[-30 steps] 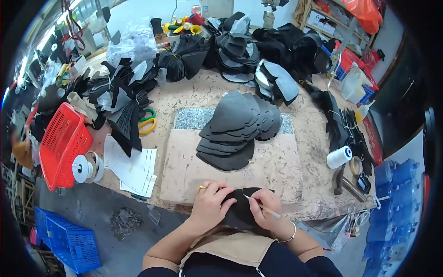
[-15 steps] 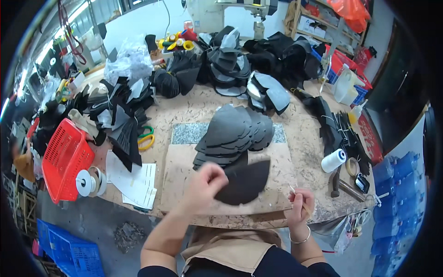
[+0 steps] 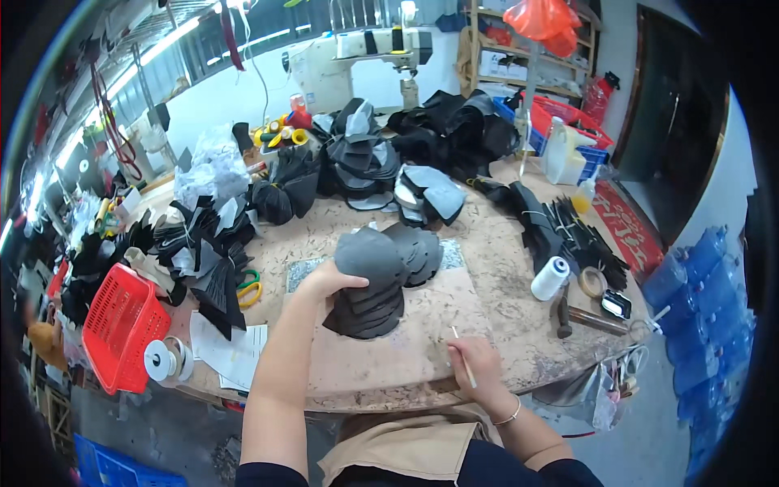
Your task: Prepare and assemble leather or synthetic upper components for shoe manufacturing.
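Observation:
A fanned pile of dark grey curved pieces [image 3: 369, 312], of fabric or leather, lies in the middle of the worktable. My left hand [image 3: 324, 280] is at the pile's left side, its thumb over the edge of a rounded grey piece [image 3: 369, 253]; the other fingers are partly hidden, but it looks closed on that piece. More overlapping grey pieces [image 3: 418, 256] lie to the right. Closer to the front edge, my right hand [image 3: 480, 364] is closed around a thin pale stick [image 3: 469, 373], pen-like, its tip pointing up and away.
Black piece bundles [image 3: 357, 162] line the back. On the right are a white thread cone [image 3: 550, 278], a tape roll [image 3: 592, 281] and a hammer [image 3: 562, 316]. Scissors [image 3: 250, 294], paper sheets [image 3: 231, 353] and a red basket [image 3: 123, 329] are on the left. A sewing machine [image 3: 353, 69] stands behind.
The loose dark piece that was by my left hand no longer shows apart from the pile. My left hand has moved forward onto the pile. My right hand has shifted left, and the view has tilted up.

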### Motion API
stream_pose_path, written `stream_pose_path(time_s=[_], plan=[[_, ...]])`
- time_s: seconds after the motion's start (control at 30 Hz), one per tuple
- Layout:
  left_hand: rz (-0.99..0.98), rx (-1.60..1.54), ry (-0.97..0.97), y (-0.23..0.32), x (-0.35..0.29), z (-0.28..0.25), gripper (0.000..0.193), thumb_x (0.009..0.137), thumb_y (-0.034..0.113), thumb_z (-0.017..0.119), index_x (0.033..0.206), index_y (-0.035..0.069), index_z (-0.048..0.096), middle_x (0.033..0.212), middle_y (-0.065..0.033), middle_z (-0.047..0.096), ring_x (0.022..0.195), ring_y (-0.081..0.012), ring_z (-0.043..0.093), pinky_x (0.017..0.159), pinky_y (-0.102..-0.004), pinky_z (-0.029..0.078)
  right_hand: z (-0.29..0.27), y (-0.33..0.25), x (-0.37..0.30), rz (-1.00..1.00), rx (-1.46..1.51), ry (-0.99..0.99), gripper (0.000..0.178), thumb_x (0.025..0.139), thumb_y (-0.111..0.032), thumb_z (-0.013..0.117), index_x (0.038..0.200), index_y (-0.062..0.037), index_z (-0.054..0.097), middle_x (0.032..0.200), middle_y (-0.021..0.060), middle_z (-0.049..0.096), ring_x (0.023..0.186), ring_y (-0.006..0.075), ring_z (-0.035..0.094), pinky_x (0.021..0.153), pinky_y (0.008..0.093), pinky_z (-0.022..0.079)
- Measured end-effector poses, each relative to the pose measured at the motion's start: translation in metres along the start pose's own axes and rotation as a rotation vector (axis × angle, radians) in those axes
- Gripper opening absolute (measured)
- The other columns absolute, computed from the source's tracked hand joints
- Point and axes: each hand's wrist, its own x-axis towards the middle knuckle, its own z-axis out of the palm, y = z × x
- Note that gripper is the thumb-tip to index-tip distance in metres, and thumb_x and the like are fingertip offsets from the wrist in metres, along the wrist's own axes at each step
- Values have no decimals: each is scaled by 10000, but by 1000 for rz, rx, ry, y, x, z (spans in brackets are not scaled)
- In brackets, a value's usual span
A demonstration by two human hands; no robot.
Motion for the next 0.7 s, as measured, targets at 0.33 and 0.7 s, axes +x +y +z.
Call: stream_pose_path(time_s=[0.33, 0.7], plan=[[30, 66, 124, -11, -47, 24, 507, 633, 171, 844, 1068, -10, 655, 1001, -97, 680, 909, -188, 634, 840, -322, 484, 10, 9, -6, 98, 15, 109, 218, 868, -76, 592, 1086, -67, 599, 877, 131, 638, 795, 319, 619, 685, 396, 507], [328, -742, -102, -43, -69, 41, 592, 755, 63, 733, 1277, -4, 462, 1214, -128, 569, 1116, -253, 544, 988, -387, 426, 10, 10, -8, 119, 198, 155, 220, 898, -100, 553, 1111, -52, 585, 981, 175, 611, 849, 326, 613, 740, 385, 508]])
